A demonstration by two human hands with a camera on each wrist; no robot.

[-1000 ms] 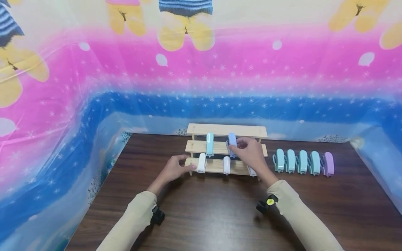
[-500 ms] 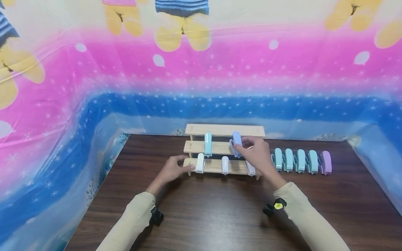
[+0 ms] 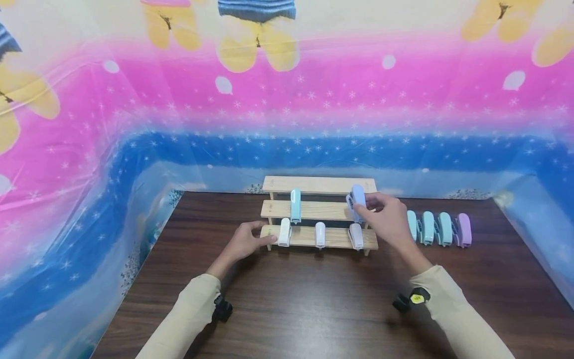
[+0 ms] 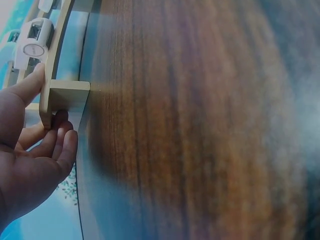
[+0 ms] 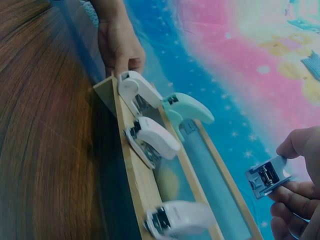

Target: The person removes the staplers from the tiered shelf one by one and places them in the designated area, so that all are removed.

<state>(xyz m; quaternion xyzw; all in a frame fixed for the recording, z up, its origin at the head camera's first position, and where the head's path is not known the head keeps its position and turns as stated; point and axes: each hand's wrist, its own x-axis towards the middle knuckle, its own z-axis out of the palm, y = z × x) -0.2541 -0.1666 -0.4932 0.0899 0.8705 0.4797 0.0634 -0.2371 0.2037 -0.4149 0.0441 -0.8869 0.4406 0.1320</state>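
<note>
A three-tier wooden rack [image 3: 318, 184] stands at the back of the table. My left hand [image 3: 244, 244] grips the left end of its lowest shelf, thumb on top and fingers curled beneath the plank [image 4: 60, 45]. Between thumb and fingers, my right hand [image 3: 389, 219] pinches a periwinkle-blue stapler [image 3: 358, 199], which overlaps the right end of the middle shelf in the head view. A mint stapler [image 3: 295, 205] sits on the left part of that shelf. Along the lowest shelf are a white stapler [image 3: 284, 232] near my left thumb, another white stapler [image 3: 320, 235] mid-shelf and a pale stapler [image 3: 356, 236] at right.
Right of the rack, several mint staplers [image 3: 444, 229] stand in a row on the dark wood table [image 3: 296, 299], ending in a purple stapler [image 3: 464, 230]. My right hand partly hides the row. A patterned cloth [image 3: 314, 154] hangs behind the table.
My right hand has carried the blue stapler rightward along the middle shelf, from about its middle to its right end. The left hand keeps its hold on the rack. The view has shifted slightly.
</note>
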